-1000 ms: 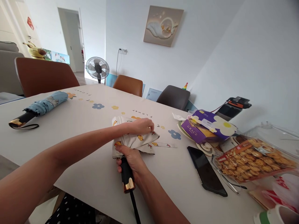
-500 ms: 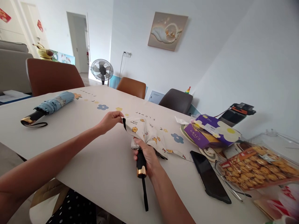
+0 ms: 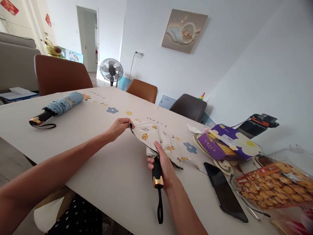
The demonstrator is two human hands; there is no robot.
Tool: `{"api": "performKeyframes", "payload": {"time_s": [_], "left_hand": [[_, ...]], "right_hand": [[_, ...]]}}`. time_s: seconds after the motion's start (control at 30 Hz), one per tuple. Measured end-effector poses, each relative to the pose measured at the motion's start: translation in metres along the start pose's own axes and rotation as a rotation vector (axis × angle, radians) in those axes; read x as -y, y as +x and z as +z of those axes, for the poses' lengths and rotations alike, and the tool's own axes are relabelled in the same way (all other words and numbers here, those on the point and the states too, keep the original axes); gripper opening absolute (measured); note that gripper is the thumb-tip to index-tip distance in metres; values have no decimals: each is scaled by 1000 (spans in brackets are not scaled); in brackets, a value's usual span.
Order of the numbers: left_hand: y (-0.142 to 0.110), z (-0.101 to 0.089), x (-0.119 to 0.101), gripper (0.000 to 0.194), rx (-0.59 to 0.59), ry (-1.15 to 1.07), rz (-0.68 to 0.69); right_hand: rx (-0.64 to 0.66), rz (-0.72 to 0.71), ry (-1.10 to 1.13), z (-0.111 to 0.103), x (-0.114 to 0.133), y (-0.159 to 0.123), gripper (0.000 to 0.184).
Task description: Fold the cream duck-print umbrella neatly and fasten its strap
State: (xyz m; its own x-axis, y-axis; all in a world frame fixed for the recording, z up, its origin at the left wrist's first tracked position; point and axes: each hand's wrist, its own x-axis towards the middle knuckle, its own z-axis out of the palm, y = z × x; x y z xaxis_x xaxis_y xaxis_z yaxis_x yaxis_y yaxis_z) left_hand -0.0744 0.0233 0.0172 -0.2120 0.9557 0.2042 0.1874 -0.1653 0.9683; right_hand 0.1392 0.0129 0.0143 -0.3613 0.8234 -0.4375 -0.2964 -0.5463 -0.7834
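A folded white umbrella (image 3: pixel 146 132) with yellow duck prints lies over the table in front of me, its canopy loose and fanned out. My right hand (image 3: pixel 162 161) is wrapped round the top of its black and gold handle, thumb up on the cloth. From the handle's end hangs a black wrist strap. My left hand (image 3: pixel 122 126) pinches a corner of the canopy and holds it out to the left, so its dark underside shows at the edge. To the left lies a rolled blue umbrella (image 3: pixel 65 103) with a similar handle, touched by neither hand.
On the right of the white table (image 3: pixel 102 163) are a black phone (image 3: pixel 225 191), glasses (image 3: pixel 246 199), a purple box (image 3: pixel 227 142), a clear pack of cookies (image 3: pixel 276 186) and a dark bottle (image 3: pixel 256 125). Chairs and a fan (image 3: pixel 111 70) stand beyond.
My left hand has swung from above the canopy out to its left, pulling a flap of cloth with it. My right hand keeps its grip, thumb shifted slightly. The view has turned left.
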Motion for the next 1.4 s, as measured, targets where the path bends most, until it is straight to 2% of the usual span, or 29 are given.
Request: {"api": "performKeyframes", "payload": {"time_s": [0.1, 0.23, 0.3, 0.37, 0.47, 0.57, 0.67, 0.8, 0.87, 0.93, 1.17, 1.27, 1.33, 1.4], "left_hand": [[2, -2, 4, 20, 39, 176, -27], [4, -5, 13, 21, 143, 487, 17], [4, -6, 16, 22, 112, 587, 30], [3, -2, 15, 25, 6, 600, 46], [-3, 15, 5, 28, -115, 486, 103], [-11, 45, -5, 31, -33, 368, 122], [-11, 77, -9, 50, 60, 317, 61], [0, 103, -8, 59, -42, 154, -46], [5, 108, -6, 58, -94, 43, -129], [9, 108, -4, 53, -90, -93, -232], [7, 95, -3, 39, 176, -656, -622], [4, 91, -10, 37, 297, -798, -674], [4, 89, -13, 36, 299, -830, -673], [4, 88, -14, 34, 250, -832, -653]], "right_hand": [[-29, -23, -34, 1, 1, -1, 32], [-103, -39, -138, 6, 1, -5, 24], [-131, -53, -185, 8, 0, -6, 21], [-150, -61, -219, 10, -1, -7, 20], [-157, -83, -237, 13, -3, -7, 19], [-149, -91, -248, 15, -5, -8, 17], [-131, -110, -258, 18, -7, -10, 18], [-114, -131, -285, 18, -12, -11, 20], [-123, -120, -293, 17, -15, -11, 17], [-114, -100, -276, 16, -16, -11, 16], [22, -31, -243, 15, -15, -16, 15], [58, -29, -238, 17, -14, -20, 14], [74, -50, -239, 20, -14, -22, 14], [63, -62, -244, 22, -14, -23, 15]]}}
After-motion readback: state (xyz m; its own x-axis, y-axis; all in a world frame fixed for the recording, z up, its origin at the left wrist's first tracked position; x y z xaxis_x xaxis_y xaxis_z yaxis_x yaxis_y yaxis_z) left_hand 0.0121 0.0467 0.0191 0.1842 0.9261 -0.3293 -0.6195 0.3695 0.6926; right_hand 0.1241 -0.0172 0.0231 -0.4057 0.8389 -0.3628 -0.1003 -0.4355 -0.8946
